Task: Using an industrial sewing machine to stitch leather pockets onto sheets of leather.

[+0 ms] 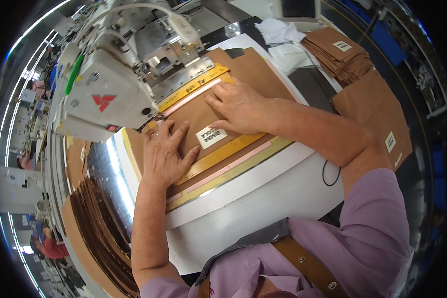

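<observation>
A brown leather-like panel (263, 79) with a white printed label (211, 136) lies flat under the sewing machine. My left hand (165, 153) rests palm down on the panel's left part, fingers spread, their tips close to the machine's needle area. Farther right, my right hand (241, 107) presses on the panel with its fingers apart and slightly bent. Its fingertips are beside a yellow clamp bar (196, 85) that runs along the panel under the machine's metal plate. A second yellow strip (226, 156) crosses the panel nearer to me.
The white sewing machine head (104, 97) stands at the left. Stacked brown pieces (340, 52) and white sheets (288, 54) lie at the far right, with another labelled panel (377, 114) below them. A stack of dark brown pieces (97, 223) stands at the near left.
</observation>
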